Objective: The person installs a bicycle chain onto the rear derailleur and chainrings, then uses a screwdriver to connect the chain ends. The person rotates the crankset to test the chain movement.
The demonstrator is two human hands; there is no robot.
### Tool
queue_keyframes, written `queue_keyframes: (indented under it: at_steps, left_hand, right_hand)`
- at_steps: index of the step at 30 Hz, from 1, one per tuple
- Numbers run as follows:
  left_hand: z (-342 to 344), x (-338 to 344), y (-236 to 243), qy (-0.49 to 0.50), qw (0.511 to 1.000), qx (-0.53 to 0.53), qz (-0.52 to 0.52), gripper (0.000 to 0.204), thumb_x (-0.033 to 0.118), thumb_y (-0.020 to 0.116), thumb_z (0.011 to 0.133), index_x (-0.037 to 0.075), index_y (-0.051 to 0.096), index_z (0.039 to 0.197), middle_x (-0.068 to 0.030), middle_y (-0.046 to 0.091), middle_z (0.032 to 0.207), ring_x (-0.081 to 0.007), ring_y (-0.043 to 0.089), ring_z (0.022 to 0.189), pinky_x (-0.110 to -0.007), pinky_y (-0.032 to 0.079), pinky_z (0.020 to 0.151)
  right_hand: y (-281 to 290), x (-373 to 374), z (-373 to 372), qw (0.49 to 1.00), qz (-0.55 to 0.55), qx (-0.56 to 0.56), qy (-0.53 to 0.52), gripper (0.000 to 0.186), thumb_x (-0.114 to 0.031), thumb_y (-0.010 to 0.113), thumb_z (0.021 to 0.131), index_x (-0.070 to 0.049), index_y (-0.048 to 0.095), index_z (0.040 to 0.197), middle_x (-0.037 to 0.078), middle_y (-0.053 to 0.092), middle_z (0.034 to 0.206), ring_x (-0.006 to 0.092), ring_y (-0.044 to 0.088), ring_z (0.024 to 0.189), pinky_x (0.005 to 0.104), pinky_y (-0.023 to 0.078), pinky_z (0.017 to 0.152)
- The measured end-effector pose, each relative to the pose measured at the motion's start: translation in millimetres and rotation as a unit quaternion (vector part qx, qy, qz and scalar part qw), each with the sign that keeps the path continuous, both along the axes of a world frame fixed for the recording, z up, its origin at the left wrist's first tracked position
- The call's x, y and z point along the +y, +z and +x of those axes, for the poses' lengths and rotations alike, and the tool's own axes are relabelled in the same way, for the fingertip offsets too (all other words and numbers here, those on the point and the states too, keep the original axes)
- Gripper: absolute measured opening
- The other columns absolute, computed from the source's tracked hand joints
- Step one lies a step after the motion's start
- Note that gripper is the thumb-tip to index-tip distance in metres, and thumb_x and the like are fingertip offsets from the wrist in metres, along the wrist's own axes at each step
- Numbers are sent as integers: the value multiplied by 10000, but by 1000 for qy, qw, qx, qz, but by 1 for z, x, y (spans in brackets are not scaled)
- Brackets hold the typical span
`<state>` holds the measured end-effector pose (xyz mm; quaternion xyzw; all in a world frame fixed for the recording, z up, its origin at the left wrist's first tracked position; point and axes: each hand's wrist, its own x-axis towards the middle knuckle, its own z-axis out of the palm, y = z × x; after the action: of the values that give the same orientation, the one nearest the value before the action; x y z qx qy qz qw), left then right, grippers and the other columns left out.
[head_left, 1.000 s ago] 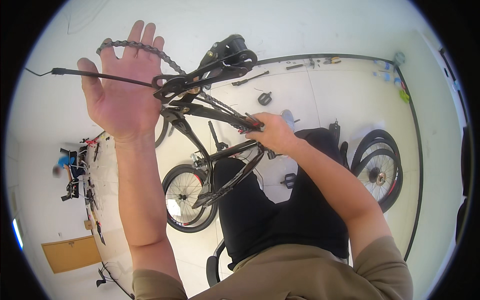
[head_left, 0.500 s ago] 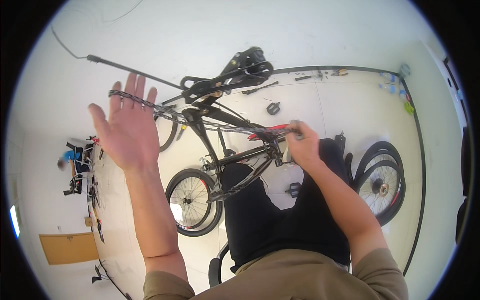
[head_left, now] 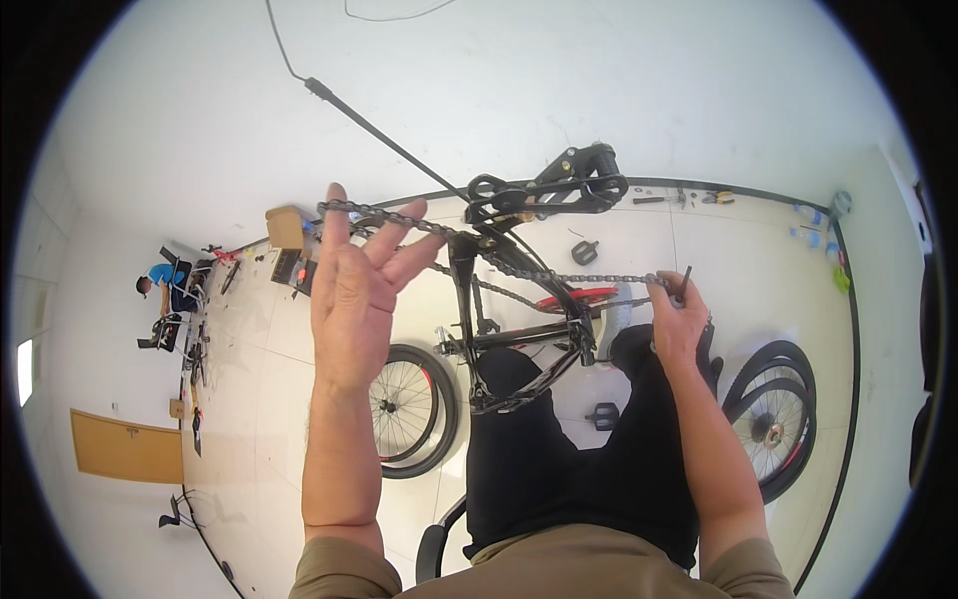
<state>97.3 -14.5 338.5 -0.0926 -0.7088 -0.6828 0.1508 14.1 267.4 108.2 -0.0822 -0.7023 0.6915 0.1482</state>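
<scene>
A black bicycle frame without wheels stands over my thighs, a red-edged chainring low on it. At its raised end sits a black linkage that looks like a rear derailleur, with a cable housing running up from it. A dark bicycle chain stretches between my hands, past the frame. My left hand has its fingers apart, the chain strung across them. My right hand pinches the chain's other end, along with a small dark stick-like piece whose kind I cannot make out.
Wheels with tyres lie at left and right. Pedals are on the tiled floor, and hand tools lie along the wall. A cardboard box stands at the far left, where another person sits.
My left hand has turned, its fingers bending somewhat, and appears further right. My right hand has moved right and slightly down; the chain strands have spread apart. The view has shifted too.
</scene>
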Motion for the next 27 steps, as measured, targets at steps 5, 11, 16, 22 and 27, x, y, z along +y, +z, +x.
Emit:
queue_keyframes:
  at_steps: [5, 11, 16, 22, 27]
  left_hand:
    - [-4, 0, -8, -5, 997, -6, 72, 771, 384, 372, 1059, -15, -84, 1536, -368, 415, 1413, -423, 594, 1182, -514, 401, 1075]
    - [-4, 3, -11, -25, 986, 34, 163, 636, 464, 340, 1050, 91, 146, 1527, -359, 349, 1462, -444, 581, 1189, -531, 393, 1092]
    - [2, 5, -6, 5, 991, 44, 124, 590, 479, 343, 1047, 107, 242, 1493, -362, 383, 1435, -433, 590, 1177, -519, 448, 1040]
    - [5, -3, -23, 29, 996, 40, 69, 586, 281, 404, 1056, -4, 169, 1510, -338, 466, 1381, -410, 605, 1167, -490, 471, 1014]
    - [7, 4, -31, 65, 992, -4, 105, 495, 274, 429, 1052, -18, 281, 1424, -321, 526, 1323, -399, 633, 1130, -490, 490, 993]
  right_hand:
    - [-1, 4, -3, 995, -84, -31, 33, 209, -195, 705, 912, 9, 679, 952, -18, 589, 731, 53, 488, 646, 217, 407, 603]
    - [11, 15, -7, 994, -99, -39, 27, 171, -156, 614, 938, -7, 680, 992, 17, 667, 798, 41, 466, 561, 223, 372, 493]
    - [14, 19, -11, 994, -100, 4, 39, 169, -134, 621, 954, 19, 662, 1012, 53, 663, 800, 52, 477, 536, 216, 387, 465]
    - [24, 23, -12, 992, -123, 8, 10, 193, -187, 679, 936, 4, 674, 962, 5, 644, 747, 32, 472, 554, 207, 369, 482]
    - [24, 33, -14, 992, -126, 5, -4, 181, -181, 679, 925, -5, 682, 965, 11, 640, 733, 36, 477, 534, 203, 382, 469]
